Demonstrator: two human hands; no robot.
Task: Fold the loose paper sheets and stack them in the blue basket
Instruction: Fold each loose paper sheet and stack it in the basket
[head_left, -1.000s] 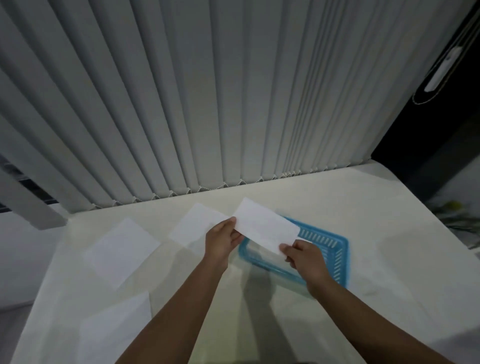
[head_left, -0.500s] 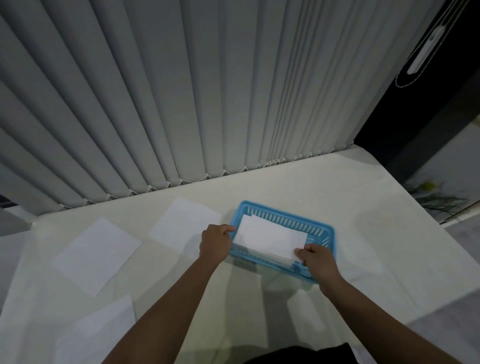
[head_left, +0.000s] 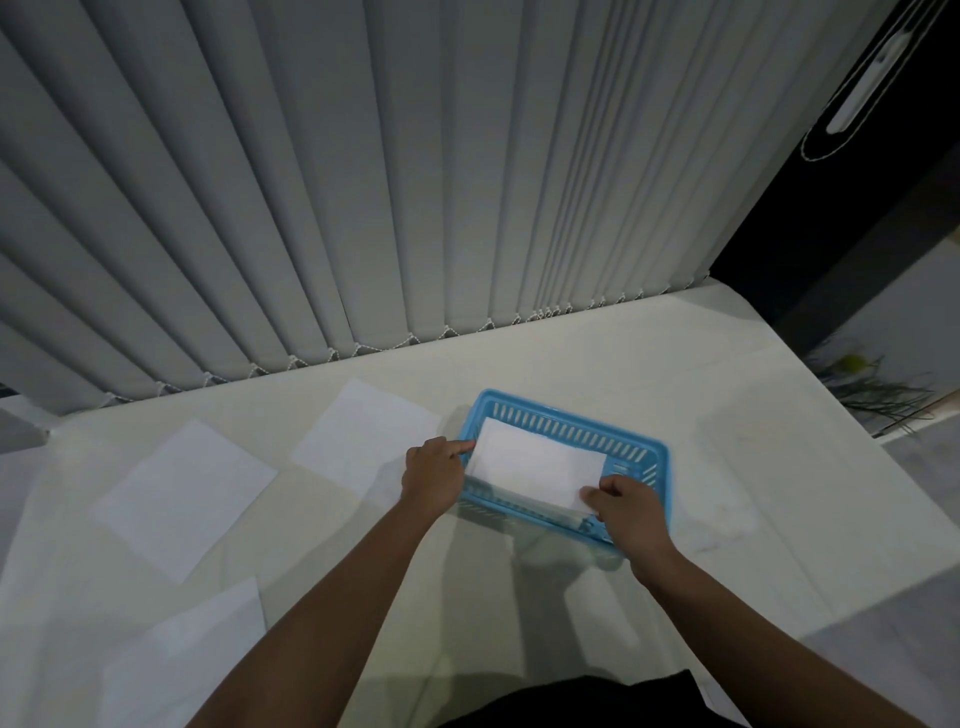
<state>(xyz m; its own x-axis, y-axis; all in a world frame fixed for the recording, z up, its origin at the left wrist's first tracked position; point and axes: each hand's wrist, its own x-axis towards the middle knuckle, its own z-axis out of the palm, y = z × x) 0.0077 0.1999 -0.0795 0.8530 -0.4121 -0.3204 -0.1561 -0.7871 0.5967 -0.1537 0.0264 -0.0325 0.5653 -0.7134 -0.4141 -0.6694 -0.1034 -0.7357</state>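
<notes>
Two bare hands reach over the pale table (head_left: 675, 364) and hold a folded paper sheet (head_left: 535, 465) inside the blue basket (head_left: 644, 452): the right hand (head_left: 631, 506) pinches its near right corner, the left hand (head_left: 434, 475) touches its left edge with an outstretched finger, grip unclear. Three loose paper sheets lie flat left of the basket, the nearest (head_left: 182, 660), one farther left (head_left: 184, 493), and one just beside the basket (head_left: 363, 441). Grey vertical blinds (head_left: 363, 182) hang behind the table's far edge.
</notes>
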